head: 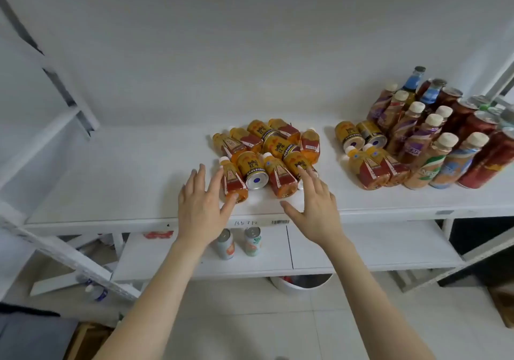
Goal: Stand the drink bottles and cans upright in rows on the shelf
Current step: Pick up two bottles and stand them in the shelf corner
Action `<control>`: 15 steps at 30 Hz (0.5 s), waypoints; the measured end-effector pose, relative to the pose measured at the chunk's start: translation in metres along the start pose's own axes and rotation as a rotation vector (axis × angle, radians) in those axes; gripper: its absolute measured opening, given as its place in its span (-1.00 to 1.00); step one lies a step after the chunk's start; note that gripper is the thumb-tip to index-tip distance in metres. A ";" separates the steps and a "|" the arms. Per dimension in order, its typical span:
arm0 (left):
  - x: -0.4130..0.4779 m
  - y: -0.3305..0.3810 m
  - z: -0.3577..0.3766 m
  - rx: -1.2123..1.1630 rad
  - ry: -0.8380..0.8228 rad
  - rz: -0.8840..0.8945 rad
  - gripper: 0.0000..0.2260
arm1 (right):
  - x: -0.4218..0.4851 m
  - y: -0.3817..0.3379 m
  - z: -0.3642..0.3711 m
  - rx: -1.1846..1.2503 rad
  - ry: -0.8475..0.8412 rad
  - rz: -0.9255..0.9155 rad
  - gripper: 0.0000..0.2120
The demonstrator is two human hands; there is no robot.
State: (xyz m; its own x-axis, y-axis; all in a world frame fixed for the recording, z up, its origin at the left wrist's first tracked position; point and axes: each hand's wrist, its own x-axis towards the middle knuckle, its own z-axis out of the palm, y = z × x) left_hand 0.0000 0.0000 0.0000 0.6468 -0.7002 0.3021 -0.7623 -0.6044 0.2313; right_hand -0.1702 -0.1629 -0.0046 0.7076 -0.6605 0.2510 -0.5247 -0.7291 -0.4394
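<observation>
My left hand (200,204) and right hand (315,206) hover spread and empty at the near edge of the pile (267,155) lying mid-shelf (111,192). Nudged cans could roll off that edge.

Left hand (201,206) and right hand (313,206) outstretched, fingers (202,172) spread, empty.
</observation>
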 end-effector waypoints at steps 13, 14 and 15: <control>0.073 0.007 0.061 -0.201 -0.313 -0.255 -0.37 | 0.093 0.007 0.053 -0.124 -0.147 -0.008 -0.40; 0.076 0.006 0.063 -0.251 -0.342 -0.298 -0.34 | 0.095 0.005 0.058 -0.175 -0.150 -0.008 -0.45; 0.079 0.007 0.064 -0.297 -0.356 -0.332 -0.31 | 0.097 0.002 0.063 -0.229 -0.153 0.009 -0.49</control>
State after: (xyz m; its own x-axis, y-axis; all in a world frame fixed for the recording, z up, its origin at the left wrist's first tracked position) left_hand 0.0473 -0.0834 -0.0338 0.7804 -0.6072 -0.1493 -0.4570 -0.7168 0.5266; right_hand -0.0730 -0.2172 -0.0352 0.7566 -0.6452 0.1067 -0.6124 -0.7562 -0.2305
